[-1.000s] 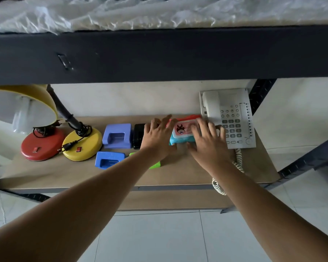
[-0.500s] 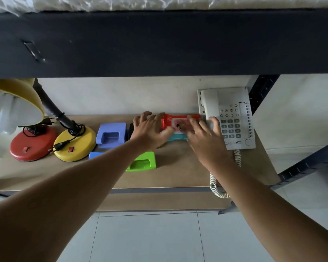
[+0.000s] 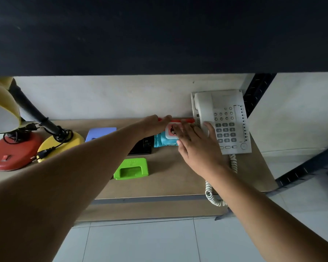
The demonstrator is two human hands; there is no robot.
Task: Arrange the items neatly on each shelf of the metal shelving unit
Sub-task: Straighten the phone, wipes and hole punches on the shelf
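Observation:
A red and teal wipes pack [image 3: 164,139] lies at the back of the wooden shelf [image 3: 169,182], against the wall and next to the white telephone [image 3: 223,121]. My left hand [image 3: 155,124] rests on the pack's left and far edge with its fingers straight. My right hand [image 3: 195,144] lies flat over the pack's right part, its fingertips reaching the telephone's left side. A black box [image 3: 142,146] sits just left of the pack. In front of it lies a green hole punch [image 3: 131,168]. My left arm partly hides a lilac hole punch [image 3: 100,133].
Two desk lamps stand at the left, one with a red base [image 3: 11,154] and one with a yellow base [image 3: 64,142] and a black neck. The telephone's coiled cord [image 3: 216,195] hangs over the shelf's front edge. A dark upper shelf beam [image 3: 159,35] spans overhead.
Both hands have pushed the wipes pack back toward the wall beside the telephone. The view has come closer and lower, so the green hole punch now shows fully.

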